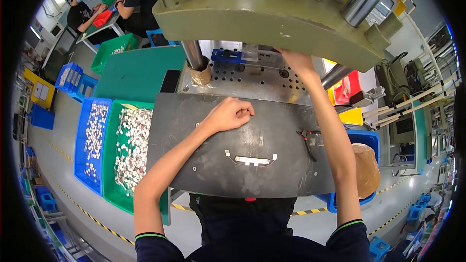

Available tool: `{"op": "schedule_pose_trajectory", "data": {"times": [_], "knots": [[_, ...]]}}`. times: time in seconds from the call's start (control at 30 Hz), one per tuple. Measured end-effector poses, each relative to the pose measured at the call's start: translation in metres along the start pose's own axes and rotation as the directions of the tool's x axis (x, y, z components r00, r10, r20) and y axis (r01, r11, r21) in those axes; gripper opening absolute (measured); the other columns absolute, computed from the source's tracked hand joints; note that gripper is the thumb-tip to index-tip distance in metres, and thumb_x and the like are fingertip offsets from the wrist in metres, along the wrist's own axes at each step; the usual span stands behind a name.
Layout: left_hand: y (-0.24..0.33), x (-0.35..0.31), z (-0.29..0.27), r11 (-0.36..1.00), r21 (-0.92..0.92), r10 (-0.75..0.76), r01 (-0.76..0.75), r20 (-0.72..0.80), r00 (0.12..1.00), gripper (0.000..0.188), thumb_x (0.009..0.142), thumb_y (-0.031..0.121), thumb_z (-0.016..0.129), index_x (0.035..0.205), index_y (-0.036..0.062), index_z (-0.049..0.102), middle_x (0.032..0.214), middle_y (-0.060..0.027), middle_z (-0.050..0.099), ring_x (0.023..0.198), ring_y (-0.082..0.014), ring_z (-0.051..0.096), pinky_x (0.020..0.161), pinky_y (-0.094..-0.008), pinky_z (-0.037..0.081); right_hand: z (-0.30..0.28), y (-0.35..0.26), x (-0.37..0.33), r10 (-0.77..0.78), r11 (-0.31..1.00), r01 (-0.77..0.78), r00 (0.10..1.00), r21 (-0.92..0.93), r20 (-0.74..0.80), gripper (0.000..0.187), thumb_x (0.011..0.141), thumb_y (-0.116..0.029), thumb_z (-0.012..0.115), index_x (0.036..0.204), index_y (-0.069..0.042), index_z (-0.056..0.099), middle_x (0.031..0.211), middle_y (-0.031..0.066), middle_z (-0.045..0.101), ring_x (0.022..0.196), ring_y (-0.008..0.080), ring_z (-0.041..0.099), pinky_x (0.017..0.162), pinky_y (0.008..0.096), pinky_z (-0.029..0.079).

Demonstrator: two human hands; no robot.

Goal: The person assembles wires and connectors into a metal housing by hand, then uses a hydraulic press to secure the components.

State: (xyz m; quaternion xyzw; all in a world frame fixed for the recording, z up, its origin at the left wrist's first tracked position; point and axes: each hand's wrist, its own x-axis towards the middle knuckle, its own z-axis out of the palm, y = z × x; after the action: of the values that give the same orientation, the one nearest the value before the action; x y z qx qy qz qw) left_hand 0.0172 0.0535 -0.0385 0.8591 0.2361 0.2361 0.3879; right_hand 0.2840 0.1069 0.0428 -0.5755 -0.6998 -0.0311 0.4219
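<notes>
My left hand (232, 114) rests on the dark work board (213, 140), its fingers curled in and nothing visible in them. My right hand (295, 63) reaches under the olive press plate (272, 24), which hides its fingers, so what it touches does not show. Close to it, on the perforated metal bed (242, 81), are a blue block (226, 56) and a metal fixture (267, 59). Nearer me on the board lies a white strip (252, 160) with thin wires running to a small white piece at each end. Cutting pliers (307, 145) lie right of it, by my right forearm.
Left of the board stand a green bin (120, 196) and a blue bin (86, 174) of small white parts. A black phone (170, 81) lies beside the press. At right is a blue bin (331, 203) with a brown bag (365, 170). Two people sit working at far left.
</notes>
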Motion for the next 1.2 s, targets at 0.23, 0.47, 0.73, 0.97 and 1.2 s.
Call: {"op": "schedule_pose_trajectory", "data": {"times": [0.23,0.47,0.73,0.97,1.2], "knots": [[-0.002,0.002,0.003,1.000,0.006,-0.019,0.020,-0.009,1.000,0.014,0.081,0.007,0.069,0.093,0.0068,0.074,0.061,-0.0037,0.057,0.062,-0.0212,0.058,0.072,-0.0359,0.052,0.014,0.013,0.001,0.064,0.998,-0.065,0.998,-0.013,-0.019,0.030,0.091,-0.024,0.080,0.113,-0.004,0.077,0.104,0.0111,0.080,0.098,0.0260,0.074,0.089,0.0390,0.056],[-0.001,0.001,0.002,1.000,0.030,-0.008,0.008,0.007,1.000,0.012,0.080,0.007,0.069,0.091,0.0071,0.074,0.059,-0.0034,0.055,0.061,-0.0213,0.057,0.071,-0.0365,0.051,0.027,0.030,0.010,-0.084,0.996,0.084,0.985,-0.006,-0.149,0.027,0.094,-0.026,0.077,0.106,-0.002,0.076,0.098,0.0076,0.078,0.092,0.0204,0.072,0.085,0.0377,0.055],[-0.002,0.001,0.002,0.999,0.034,0.003,-0.003,0.000,1.000,0.011,0.080,0.007,0.069,0.091,0.0071,0.074,0.058,-0.0035,0.052,0.061,-0.0211,0.057,0.070,-0.0357,0.050,0.022,0.012,0.018,0.121,0.990,-0.118,0.992,0.081,-0.033,0.023,0.095,-0.029,0.073,0.095,-0.005,0.075,0.083,0.0051,0.073,0.081,0.0205,0.069,0.078,0.0392,0.055],[0.001,0.002,-0.001,0.996,0.078,-0.041,0.039,0.030,0.999,0.013,0.082,0.013,0.069,0.093,0.0084,0.073,0.063,-0.0049,0.060,0.065,-0.0239,0.062,0.074,-0.0382,0.053,0.009,0.018,0.031,0.086,0.990,-0.105,0.979,0.096,0.186,0.035,0.096,-0.039,0.073,0.112,-0.008,0.074,0.104,0.0068,0.075,0.095,0.0216,0.068,0.084,0.0388,0.054],[0.003,-0.003,-0.002,0.998,0.043,-0.041,0.042,-0.007,0.999,0.012,0.083,0.008,0.070,0.094,0.0069,0.073,0.062,-0.0032,0.057,0.061,-0.0198,0.057,0.074,-0.0354,0.052,-0.002,0.037,0.036,-0.341,0.935,0.304,0.914,-0.186,-0.219,0.031,0.091,-0.039,0.073,0.097,-0.009,0.076,0.087,0.0056,0.076,0.078,0.0233,0.069,0.076,0.0401,0.056]]}}
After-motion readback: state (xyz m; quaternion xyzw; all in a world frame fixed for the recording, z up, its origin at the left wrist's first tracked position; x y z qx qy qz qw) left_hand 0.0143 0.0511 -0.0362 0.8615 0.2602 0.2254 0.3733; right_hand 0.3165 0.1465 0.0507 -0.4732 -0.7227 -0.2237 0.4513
